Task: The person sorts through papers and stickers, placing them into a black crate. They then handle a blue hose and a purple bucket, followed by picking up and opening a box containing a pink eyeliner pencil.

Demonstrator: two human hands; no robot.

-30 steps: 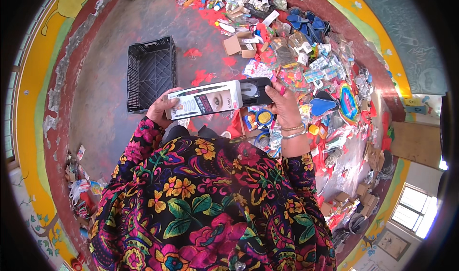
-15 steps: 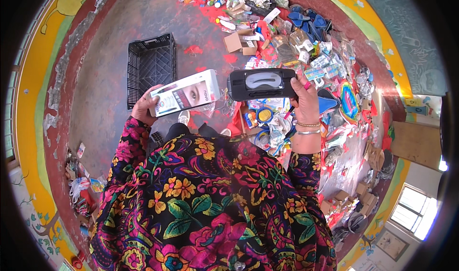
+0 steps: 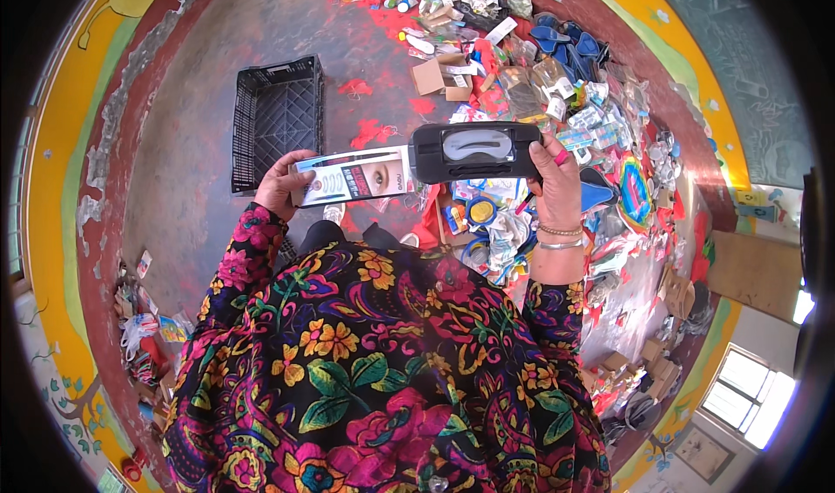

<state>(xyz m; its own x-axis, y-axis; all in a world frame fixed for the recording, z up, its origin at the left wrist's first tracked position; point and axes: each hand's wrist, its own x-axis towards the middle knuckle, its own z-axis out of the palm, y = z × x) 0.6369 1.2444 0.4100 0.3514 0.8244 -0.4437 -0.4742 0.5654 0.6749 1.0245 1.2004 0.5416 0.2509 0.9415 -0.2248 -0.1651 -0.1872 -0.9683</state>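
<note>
My left hand (image 3: pixel 285 185) grips the outer end of a flat white cosmetics box (image 3: pixel 355 180) printed with an eye and brow shapes. In my right hand (image 3: pixel 555 180) is a black tray (image 3: pixel 426 164), its fingers and thumb clasping the right end. Pale brow-shaped stencils (image 3: pixel 477 145) show through the tray's window. The box's right end meets the tray's left end; whether the tray enters the box I cannot tell. Both things are held up level in front of my chest, above the floor.
A black plastic crate (image 3: pixel 277 123) stands on the floor beyond my left hand. A large heap of mixed packages, bags and loose goods spreads along the right, with an open cardboard box (image 3: pixel 442 77) at its edge. Smaller clutter (image 3: pixel 150 336) lies at the lower left.
My left hand has moved right and slightly down, bringing the white box up to the black tray and turning it closer to level. My right hand and the tray have barely moved.
</note>
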